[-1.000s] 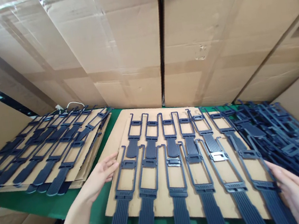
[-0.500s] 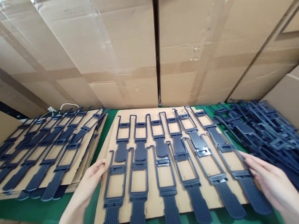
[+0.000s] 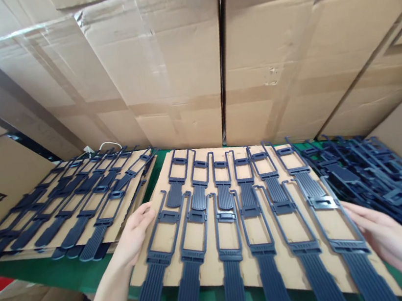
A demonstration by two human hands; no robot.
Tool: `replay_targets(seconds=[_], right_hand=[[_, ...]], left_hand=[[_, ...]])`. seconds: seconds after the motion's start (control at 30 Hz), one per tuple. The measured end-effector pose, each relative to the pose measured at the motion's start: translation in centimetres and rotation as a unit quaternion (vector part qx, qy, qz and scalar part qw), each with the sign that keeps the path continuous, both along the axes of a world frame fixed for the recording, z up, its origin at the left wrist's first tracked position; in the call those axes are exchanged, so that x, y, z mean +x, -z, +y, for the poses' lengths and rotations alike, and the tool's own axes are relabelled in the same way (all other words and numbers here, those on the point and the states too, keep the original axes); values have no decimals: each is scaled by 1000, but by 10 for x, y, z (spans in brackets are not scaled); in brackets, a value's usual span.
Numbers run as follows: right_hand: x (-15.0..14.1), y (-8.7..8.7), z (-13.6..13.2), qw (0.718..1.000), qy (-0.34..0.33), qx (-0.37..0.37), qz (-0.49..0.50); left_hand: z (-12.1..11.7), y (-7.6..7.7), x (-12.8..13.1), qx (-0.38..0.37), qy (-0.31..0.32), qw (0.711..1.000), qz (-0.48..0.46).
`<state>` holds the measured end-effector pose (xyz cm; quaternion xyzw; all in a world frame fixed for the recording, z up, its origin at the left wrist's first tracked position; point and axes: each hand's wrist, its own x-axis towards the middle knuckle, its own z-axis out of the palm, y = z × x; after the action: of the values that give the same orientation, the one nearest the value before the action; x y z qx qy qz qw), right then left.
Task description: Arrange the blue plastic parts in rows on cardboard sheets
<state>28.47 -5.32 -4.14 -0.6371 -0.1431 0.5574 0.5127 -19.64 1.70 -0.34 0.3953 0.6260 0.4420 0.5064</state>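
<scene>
A cardboard sheet (image 3: 290, 268) lies in front of me, carrying two rows of dark blue plastic pieces (image 3: 234, 284). Each piece has an open rectangular frame, a sliding-looking crossbar and a ribbed paddle end; the front row's paddles stick out past the near edge. My left hand (image 3: 138, 233) grips the sheet's left edge, fingers on top and closed. At the right edge, my right hand (image 3: 382, 235) holds the sheet too, its fingertips partly hidden behind the rightmost piece. The sheet's near side appears raised over the green table.
Left of the sheet, a stack of cardboard sheets (image 3: 129, 210) bears more blue pieces (image 3: 78, 231). A tangled pile of blue pieces (image 3: 385, 175) lies at right on the green table (image 3: 68, 269). Large cardboard boxes (image 3: 175, 70) wall off the back. A white cable (image 3: 109, 144) shows behind the stack.
The sheet with its pieces has come nearer, its right side especially, with both hands staying on its edges. The view has shifted left and up, showing more boxes.
</scene>
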Motion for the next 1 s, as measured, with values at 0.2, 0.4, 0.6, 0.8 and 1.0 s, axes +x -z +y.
replay_targets(seconds=[0.2, 0.4, 0.6, 0.8, 1.0], right_hand=[[-6, -35, 22, 999, -3, 31, -37], [-15, -49, 34, 997, -31, 61, -40], [-24, -50, 43, 997, -36, 66, -18], [-50, -68, 67, 992, -74, 99, -4], [-110, -97, 101, 960, -190, 205, -5]], left_hand=[[4, -35, -7, 7, -12, 1000, 14], [15, -35, -20, 4, -36, 998, -43], [19, -21, -33, 3, -39, 996, -74], [16, -47, -57, 19, -41, 997, -69], [22, -89, -97, -60, -59, 993, -79]])
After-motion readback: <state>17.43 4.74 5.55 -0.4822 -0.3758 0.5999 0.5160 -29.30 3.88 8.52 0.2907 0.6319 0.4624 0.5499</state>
